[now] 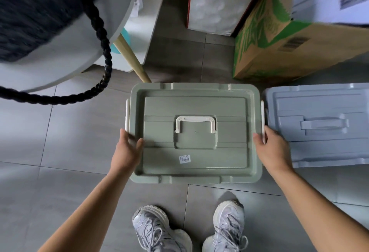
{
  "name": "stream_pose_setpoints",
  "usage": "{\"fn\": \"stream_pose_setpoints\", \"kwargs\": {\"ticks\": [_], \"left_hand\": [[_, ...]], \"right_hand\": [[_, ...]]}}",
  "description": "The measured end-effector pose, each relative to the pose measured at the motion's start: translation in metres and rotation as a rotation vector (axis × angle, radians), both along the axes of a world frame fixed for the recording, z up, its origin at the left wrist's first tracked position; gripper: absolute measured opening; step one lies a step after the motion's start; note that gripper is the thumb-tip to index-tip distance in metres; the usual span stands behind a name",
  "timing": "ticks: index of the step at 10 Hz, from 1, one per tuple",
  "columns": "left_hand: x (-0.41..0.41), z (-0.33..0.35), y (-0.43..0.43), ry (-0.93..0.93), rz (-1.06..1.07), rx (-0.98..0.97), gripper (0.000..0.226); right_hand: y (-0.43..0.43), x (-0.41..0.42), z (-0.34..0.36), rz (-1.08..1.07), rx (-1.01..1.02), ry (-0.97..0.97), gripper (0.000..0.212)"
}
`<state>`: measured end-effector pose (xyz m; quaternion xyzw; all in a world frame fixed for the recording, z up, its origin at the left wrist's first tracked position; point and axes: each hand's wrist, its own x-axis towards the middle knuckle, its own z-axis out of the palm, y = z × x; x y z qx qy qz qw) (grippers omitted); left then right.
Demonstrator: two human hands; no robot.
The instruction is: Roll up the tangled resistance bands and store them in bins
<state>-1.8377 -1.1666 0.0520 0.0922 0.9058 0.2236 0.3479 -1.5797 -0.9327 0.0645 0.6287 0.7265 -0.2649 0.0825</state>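
**Item 1.** Green bin (195,177), lid on, flat on the tiled floor (60,151) just ahead of my sneakers (159,229). The white carry handle (195,123) lies folded down at the lid's centre.

**Item 2.** Blue-grey bin (319,147), lid on, just beside item 1 on its right.

**Item 3.** Black braided strand (103,37), hanging past the round white table (65,51) at the left, well apart from both bins. I cannot tell whether it is 1 of the bands. No other band shows.

**Item 4.** Left hand (127,147): it grips the green lid's left rim, thumb on top and fingers down the side by the left latch (127,115).

**Item 5.** Right hand (273,149): it is curled round the right rim at the right latch (263,121). I cannot tell whether either latch is clipped.

**Stage (my judgement).** I am opening the green bin, and nothing is stored yet.

**Hazards (my judgement).**
- If 1 latch is clipped and I lift, the lid will twist and the whole bin will tip or jump off the floor.
- The right-side gap is tight, so my knuckles or the swinging latch could knock the blue-grey bin.
- A freed lid swung left could catch the braided strand and drag it.
- The cardboard box (279,47) stands near behind, leaving little room to set the lid down.
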Motion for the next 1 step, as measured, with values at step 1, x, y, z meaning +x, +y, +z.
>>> {"fn": "stream_pose_setpoints", "kwargs": {"ticks": [1], "left_hand": [[0.0247,0.0152,-0.0262,0.026,-0.098,-0.015,0.015]], "right_hand": [[-0.0185,0.0106,0.0251,-0.001,-0.054,0.076,0.025]]}}
